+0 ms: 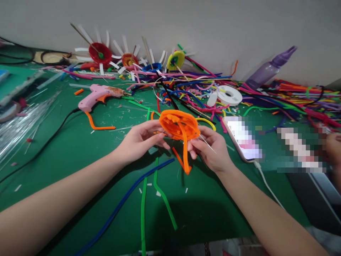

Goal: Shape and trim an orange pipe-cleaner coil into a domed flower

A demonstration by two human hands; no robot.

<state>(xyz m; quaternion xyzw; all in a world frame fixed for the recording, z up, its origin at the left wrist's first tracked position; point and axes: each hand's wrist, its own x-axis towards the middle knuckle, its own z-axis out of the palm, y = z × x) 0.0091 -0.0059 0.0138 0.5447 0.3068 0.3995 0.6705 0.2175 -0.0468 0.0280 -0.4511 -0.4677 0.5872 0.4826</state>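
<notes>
An orange coil of pipe cleaner (169, 122), shaped like a shallow round dish, is held up above the green table. A loose orange end hangs from it, bent near its tip. My left hand (144, 140) grips the left edge of the coil between thumb and fingers. On the right side, my right hand (209, 145) pinches the coil's lower edge. A thin pale strand sticks out past the right fingers. Below the hands lie a blue pipe cleaner (128, 197) and green pipe cleaners (144, 213).
A pink glue gun (97, 96) rests at left with its cord. Behind are coiled discs with white strips, such as a red one (96, 53), heaped pipe cleaners, a white spool (230, 96) and a purple bottle (269, 69). A phone (239, 138) and another person's hand (334, 147) are at right.
</notes>
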